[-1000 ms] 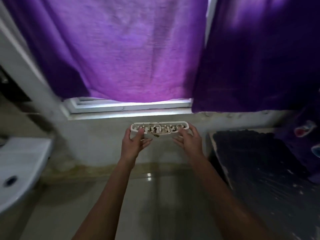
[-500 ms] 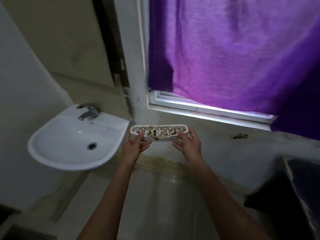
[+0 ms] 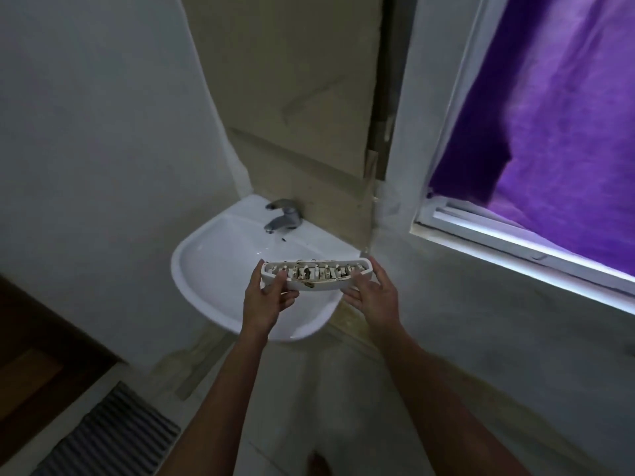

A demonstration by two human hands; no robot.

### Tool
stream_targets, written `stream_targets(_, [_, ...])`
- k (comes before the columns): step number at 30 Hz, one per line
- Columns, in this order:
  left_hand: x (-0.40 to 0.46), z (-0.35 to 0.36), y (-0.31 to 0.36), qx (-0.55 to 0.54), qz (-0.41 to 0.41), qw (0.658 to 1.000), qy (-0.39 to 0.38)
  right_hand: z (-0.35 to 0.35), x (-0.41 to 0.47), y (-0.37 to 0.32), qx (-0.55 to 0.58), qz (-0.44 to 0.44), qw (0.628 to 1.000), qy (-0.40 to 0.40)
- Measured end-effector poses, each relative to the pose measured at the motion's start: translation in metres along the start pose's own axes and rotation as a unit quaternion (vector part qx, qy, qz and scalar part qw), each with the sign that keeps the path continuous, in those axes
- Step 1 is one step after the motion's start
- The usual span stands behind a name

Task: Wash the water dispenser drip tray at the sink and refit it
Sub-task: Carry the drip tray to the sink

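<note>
Drip tray (image 3: 316,277), grimy in its slots, hangs over the sink (image 3: 220,269) near its front right rim, my left hand (image 3: 266,300) and right hand (image 3: 372,295) each grasping an end. I should keep it level and bring it under the tap (image 3: 283,216). The drain and the tray's underside are hidden.

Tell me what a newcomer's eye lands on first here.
First the purple curtain glowing over the window at upper right. Then the grimy white drip tray, held at its ends by the left hand and right hand over the white sink, faucet behind.
</note>
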State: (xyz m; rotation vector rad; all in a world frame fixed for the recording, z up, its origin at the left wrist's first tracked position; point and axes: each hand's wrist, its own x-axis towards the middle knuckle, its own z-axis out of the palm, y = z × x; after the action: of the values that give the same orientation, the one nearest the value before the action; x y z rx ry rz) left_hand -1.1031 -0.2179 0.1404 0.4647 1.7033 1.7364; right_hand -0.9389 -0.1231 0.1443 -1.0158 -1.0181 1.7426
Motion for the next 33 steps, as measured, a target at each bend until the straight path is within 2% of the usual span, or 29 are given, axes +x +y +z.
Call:
stream_targets(11, [0.091, -0.053, -0.005, 0.028, -0.024, 0.999, 0.003, 0.075, 0.063, 0.046, -0.012, 0.054, 0.998, 0.004])
stream_targets(17, [0.128, -0.070, -0.004, 0.003, -0.044, 0.999, -0.019, 0.102, 0.082, 0.059, -0.028, 0.055, 0.998, 0.011])
stream_targets(28, [0.226, -0.108, -0.020, -0.052, -0.124, 0.981, -0.140, 0.160, 0.111, 0.108, -0.047, 0.036, 0.990, 0.129])
stream_targets(33, [0.270, -0.125, -0.028, -0.040, -0.171, 0.965, -0.194, 0.182, 0.110, 0.127, -0.060, 0.056, 0.981, 0.175])
